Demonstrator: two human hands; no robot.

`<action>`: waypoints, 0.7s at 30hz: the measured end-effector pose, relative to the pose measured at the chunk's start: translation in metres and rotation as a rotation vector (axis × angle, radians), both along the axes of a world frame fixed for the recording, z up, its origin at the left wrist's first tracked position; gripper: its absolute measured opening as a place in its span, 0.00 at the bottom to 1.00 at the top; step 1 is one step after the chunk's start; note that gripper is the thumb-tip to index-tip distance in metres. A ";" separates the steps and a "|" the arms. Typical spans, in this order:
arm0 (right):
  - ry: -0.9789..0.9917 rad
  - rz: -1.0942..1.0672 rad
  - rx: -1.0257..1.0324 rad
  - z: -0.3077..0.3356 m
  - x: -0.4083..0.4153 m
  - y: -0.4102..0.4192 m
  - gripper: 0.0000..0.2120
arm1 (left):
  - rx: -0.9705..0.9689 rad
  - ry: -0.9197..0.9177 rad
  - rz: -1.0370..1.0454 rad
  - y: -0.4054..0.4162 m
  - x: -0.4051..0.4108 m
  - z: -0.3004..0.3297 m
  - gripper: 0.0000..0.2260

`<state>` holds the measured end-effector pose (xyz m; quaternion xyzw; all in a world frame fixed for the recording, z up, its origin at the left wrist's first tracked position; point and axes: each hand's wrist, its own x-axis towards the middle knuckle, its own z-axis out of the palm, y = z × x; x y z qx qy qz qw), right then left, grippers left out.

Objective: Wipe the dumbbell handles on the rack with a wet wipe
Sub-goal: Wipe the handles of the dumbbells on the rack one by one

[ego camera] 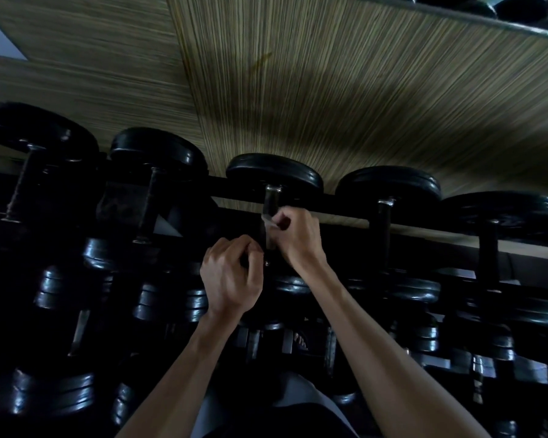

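Note:
A black dumbbell [274,172] lies on the top row of the rack [345,213], its dark handle [270,200] running toward me. My right hand [298,235] wraps a pale wet wipe [271,222] round the middle of that handle. My left hand [231,276] is just left of the handle's near end, fingers curled; what it holds is hidden in the dark. The near head of this dumbbell is covered by my hands.
More black dumbbells fill the top row: two to the left [159,153] and two to the right [389,184]. Lower rows of smaller dumbbells [60,289] sit beneath my arms. A striped wall [345,90] rises behind the rack.

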<state>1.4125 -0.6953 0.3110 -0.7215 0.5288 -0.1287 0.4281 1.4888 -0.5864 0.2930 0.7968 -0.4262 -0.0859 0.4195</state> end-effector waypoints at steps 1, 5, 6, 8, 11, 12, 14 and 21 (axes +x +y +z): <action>0.035 0.032 0.039 -0.002 -0.005 0.001 0.11 | 0.004 0.001 0.004 0.000 0.000 0.000 0.15; -0.028 -0.005 0.027 0.002 -0.002 -0.006 0.10 | 0.005 -0.005 0.019 0.000 -0.001 0.002 0.14; -0.077 -0.048 -0.012 0.006 0.002 -0.011 0.10 | 0.004 -0.011 0.015 0.000 -0.001 0.003 0.14; -0.140 -0.114 -0.057 0.010 0.008 -0.019 0.08 | 0.004 -0.021 0.002 0.000 0.000 0.002 0.14; -0.121 -0.018 0.022 -0.002 -0.001 -0.014 0.08 | -0.003 -0.012 0.010 0.001 0.000 0.000 0.14; -0.092 0.037 0.082 -0.009 -0.006 -0.008 0.10 | -0.005 -0.011 0.020 0.001 0.000 -0.001 0.14; -0.018 0.106 0.143 -0.015 -0.012 0.003 0.11 | -0.003 -0.012 0.026 0.000 0.000 -0.001 0.14; -0.181 -0.078 -0.145 0.006 0.016 -0.023 0.09 | 0.019 -0.011 0.017 0.000 -0.002 0.000 0.14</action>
